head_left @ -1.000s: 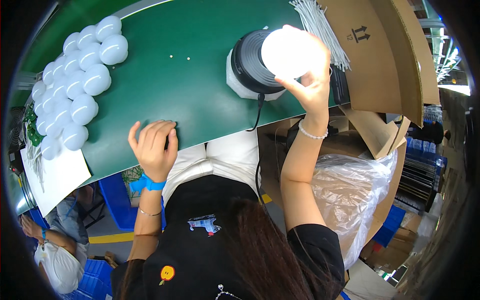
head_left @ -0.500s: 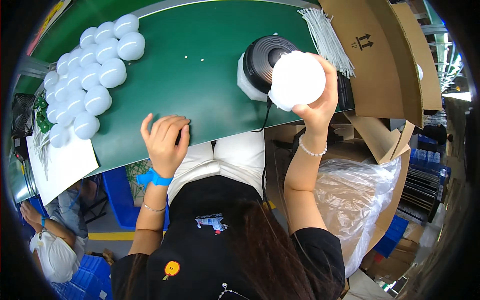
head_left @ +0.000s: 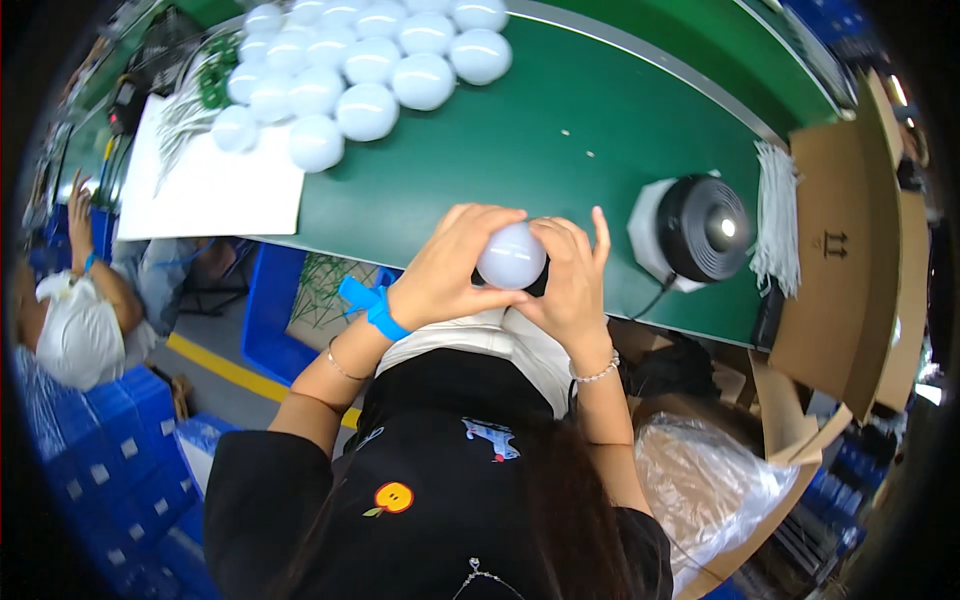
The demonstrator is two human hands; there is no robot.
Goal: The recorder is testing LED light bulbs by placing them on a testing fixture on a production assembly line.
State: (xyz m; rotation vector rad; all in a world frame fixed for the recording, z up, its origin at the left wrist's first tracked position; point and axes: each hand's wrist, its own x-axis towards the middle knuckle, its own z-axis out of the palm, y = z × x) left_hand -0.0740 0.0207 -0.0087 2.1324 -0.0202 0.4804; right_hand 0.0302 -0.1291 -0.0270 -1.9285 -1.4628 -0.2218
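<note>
A white round bulb sits between both my hands just over the near edge of the green table. My left hand wraps its left side, a blue band on that wrist. My right hand cups its right side, a bead bracelet on that wrist. To the right stands a black round socket fixture on a white base, with a small light glowing in its middle and nothing on it.
Several white bulbs are grouped at the table's far left, beside a white sheet. A bundle of white strips and an open cardboard box stand at the right. A clear plastic bag hangs lower right. Another person sits at left among blue crates.
My right hand has brought the bulb down from the black fixture to the table's near edge. My left hand has left the table edge and closed on the bulb too.
</note>
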